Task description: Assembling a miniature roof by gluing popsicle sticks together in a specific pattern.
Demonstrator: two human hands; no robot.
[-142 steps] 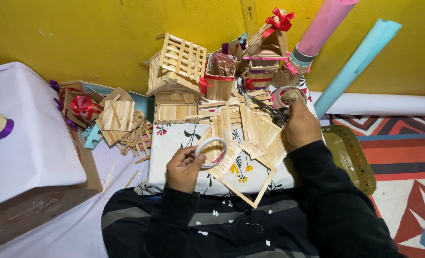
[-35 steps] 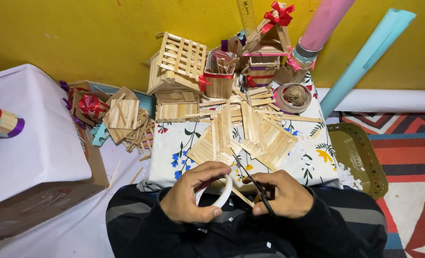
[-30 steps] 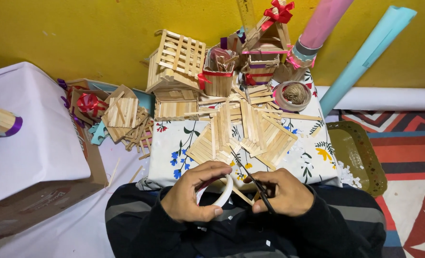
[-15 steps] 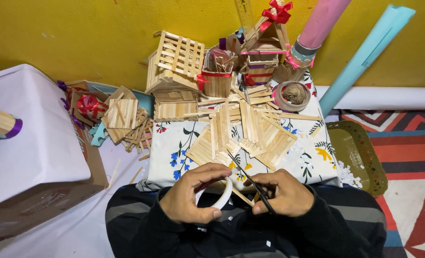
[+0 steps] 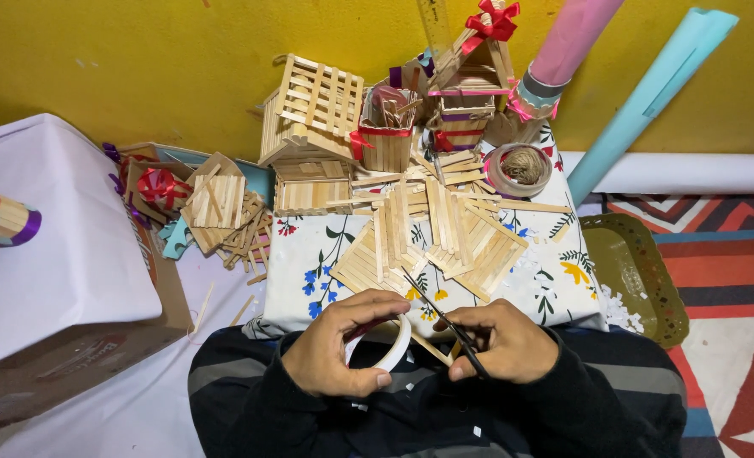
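My left hand [image 5: 336,346] grips a white roll of tape [image 5: 387,346] over my lap. My right hand [image 5: 502,341] holds a pair of dark scissors [image 5: 438,317], their blades pointing up-left toward the tape roll. A thin wooden stick [image 5: 432,349] lies between my hands. Just beyond my hands, flat panels of ice-cream sticks [image 5: 432,239] lie on a white floral cloth [image 5: 313,263].
Stick-built houses [image 5: 309,136] and a red-ribboned basket [image 5: 387,140] stand against the yellow wall. A tape roll holding twine [image 5: 521,168] sits at the right. Pink and light-blue paper rolls [image 5: 648,93] lean on the wall. A white-covered box [image 5: 50,246] stands left, a green tray [image 5: 636,276] right.
My right hand came back from the far tape roll holding scissors and joined my left hand near my lap. Over the last second both hands barely shift.
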